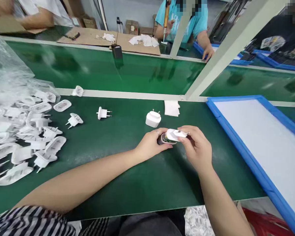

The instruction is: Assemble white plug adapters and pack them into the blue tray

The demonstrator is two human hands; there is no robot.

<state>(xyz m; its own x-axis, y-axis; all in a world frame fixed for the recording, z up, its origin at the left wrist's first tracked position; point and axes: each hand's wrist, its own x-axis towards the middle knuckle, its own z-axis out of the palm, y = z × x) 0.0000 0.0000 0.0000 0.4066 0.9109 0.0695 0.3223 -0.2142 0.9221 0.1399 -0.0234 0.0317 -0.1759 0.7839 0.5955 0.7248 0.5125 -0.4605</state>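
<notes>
White plug cap (173, 134): right hand (198, 147) holds one, left hand (150, 144) one casing (160, 140).

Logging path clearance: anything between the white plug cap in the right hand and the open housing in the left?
Nothing visible. The right hand holds the white plug cap partly over the open housing in the left hand; whether they touch is unclear.

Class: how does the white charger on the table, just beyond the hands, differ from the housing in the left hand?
The white charger lies on the green table; the housing is held in the left hand. The charger looks closed, with pins showing; the housing is open, a green circuit board visible inside. The charger is unobstructed; that hand and a white plug top partly cover the housing.
</notes>
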